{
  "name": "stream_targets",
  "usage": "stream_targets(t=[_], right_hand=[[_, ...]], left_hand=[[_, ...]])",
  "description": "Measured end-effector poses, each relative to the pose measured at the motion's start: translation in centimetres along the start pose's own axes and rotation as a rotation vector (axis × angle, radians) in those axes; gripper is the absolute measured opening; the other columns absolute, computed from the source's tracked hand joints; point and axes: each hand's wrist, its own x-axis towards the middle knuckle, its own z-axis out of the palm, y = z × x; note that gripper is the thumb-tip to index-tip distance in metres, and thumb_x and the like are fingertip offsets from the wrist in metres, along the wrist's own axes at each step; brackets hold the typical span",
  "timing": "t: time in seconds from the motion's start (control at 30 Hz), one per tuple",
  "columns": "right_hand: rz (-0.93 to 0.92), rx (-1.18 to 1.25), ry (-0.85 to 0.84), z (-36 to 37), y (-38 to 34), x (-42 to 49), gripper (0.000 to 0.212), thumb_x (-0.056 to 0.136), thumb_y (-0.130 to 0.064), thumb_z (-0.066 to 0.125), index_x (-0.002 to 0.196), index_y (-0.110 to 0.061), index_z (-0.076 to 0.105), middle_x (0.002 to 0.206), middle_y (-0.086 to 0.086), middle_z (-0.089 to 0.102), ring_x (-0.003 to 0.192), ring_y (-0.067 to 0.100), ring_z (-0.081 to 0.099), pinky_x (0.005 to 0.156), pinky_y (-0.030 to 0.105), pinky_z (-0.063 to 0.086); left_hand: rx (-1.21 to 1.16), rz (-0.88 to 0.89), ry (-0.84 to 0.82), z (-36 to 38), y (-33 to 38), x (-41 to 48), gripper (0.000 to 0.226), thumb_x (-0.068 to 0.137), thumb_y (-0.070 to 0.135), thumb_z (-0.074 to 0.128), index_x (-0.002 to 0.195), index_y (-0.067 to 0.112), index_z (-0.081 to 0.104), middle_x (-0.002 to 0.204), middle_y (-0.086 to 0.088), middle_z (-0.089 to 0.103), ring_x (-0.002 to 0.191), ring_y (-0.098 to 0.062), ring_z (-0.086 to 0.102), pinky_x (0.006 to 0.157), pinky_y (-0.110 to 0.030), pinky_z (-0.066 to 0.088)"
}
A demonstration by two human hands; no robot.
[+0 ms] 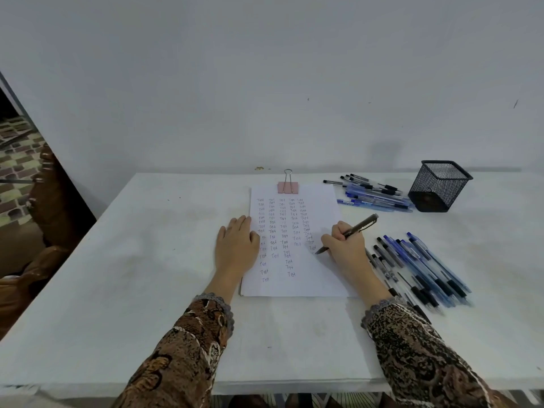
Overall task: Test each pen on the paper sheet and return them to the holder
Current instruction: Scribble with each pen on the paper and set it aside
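Note:
A white paper sheet (318,278) lies in the middle of the table, covered with columns of the word "Test" and held at the top by a pink binder clip (288,187). My right hand (346,247) grips a dark pen (357,227) with its tip touching the sheet near the right column. My left hand (235,245) lies flat on the sheet's left edge. A black mesh holder (438,185) stands at the back right; I see no pens in it. One pile of pens (374,194) lies left of the holder, another pile of pens (421,269) right of the sheet.
The white table (132,260) butts against a pale wall. Brown carved wooden furniture (50,201) stands past the table's left edge. The table's front edge runs just under my patterned sleeves.

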Motion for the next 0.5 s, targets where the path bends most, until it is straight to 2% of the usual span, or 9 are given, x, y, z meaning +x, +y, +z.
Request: stream_targets(t=[0.17, 0.5], right_hand=[[0.013, 0.006, 0.002, 0.0, -0.11, -0.02, 0.047, 0.07, 0.019, 0.046, 0.054, -0.019, 0.024, 0.048, -0.008, 0.023, 0.042, 0.005, 0.02, 0.042, 0.013, 0.023], [0.014, 0.018, 0.05, 0.08, -0.48, -0.06, 0.048, 0.072, 0.019, 0.046, 0.053, -0.019, 0.024, 0.047, -0.009, 0.023, 0.042, 0.005, 0.02, 0.042, 0.013, 0.022]], left_hand=[[-0.002, 0.0, 0.013, -0.06, 0.08, -0.05, 0.048, 0.097, 0.024, 0.029, 0.144, 0.013, 0.029, 0.151, -0.002, 0.028, 0.141, -0.016, 0.02, 0.118, -0.037, 0.011], [-0.001, 0.003, 0.018, -0.14, 0.09, -0.11, 0.047, 0.097, 0.024, 0.028, 0.143, 0.014, 0.029, 0.151, -0.001, 0.028, 0.141, -0.015, 0.019, 0.118, -0.037, 0.011]])
